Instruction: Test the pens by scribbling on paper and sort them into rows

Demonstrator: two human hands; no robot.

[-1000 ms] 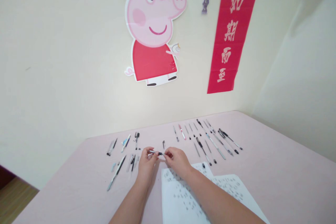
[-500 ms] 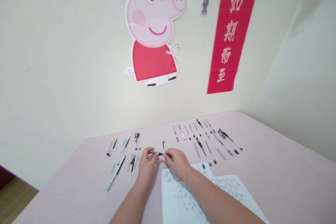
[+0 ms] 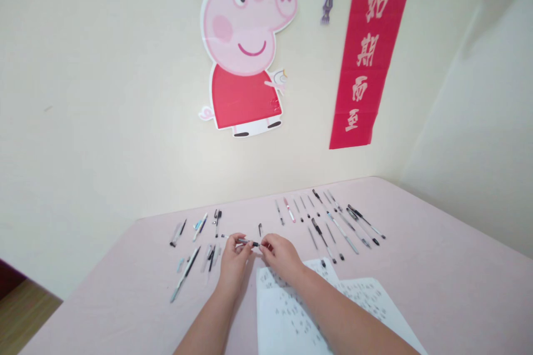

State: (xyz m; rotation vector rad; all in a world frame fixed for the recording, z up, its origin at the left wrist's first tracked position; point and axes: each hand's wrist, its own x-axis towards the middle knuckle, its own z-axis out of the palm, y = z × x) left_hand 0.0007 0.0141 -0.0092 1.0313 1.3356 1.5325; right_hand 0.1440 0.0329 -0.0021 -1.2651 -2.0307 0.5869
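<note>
Above the near-middle of the table, a dark-and-clear pen [image 3: 245, 242] lies crosswise between my hands. My left hand [image 3: 234, 259] is closed round its barrel, thumb against fingers. At the pen's right-hand end, my right hand [image 3: 282, 255] pinches the tip with thumb and fingertips; whether a small part sits between those fingertips is hidden. Just beyond the hands rests a black pen cap [image 3: 260, 229]. A small dark-ended piece [image 3: 224, 236] shows at the left edge of my left hand.
Left of my hands lie several pens and parts, including a white-and-black pen [image 3: 185, 274]. Several refills and pens, among them a black-gripped pen [image 3: 322, 238], lie at right. Handwritten paper sheets [image 3: 287, 327] lie under my right forearm. A wall borders the pink table [image 3: 449, 266].
The whole view has shifted very slightly. Both hands keep the same grip on the pen, and nothing on the table has visibly moved.
</note>
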